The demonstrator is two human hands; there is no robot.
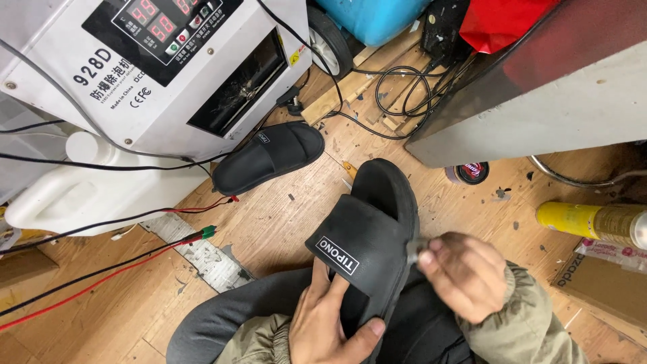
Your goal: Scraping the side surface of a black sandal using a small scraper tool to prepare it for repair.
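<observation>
Scuffed wooden floorboards [283, 222] spread under everything. Nearest, the left hand [330, 323] cups a matte black rubber slide sandal [371, 236] over the lap, fingers inside, thumb pressed on its edge. The right hand [465, 273] pinches a small grey piece [413, 251] against the strap's side. Farther off lies a second black sandal [269, 156], beside a white machine [155, 67].
</observation>
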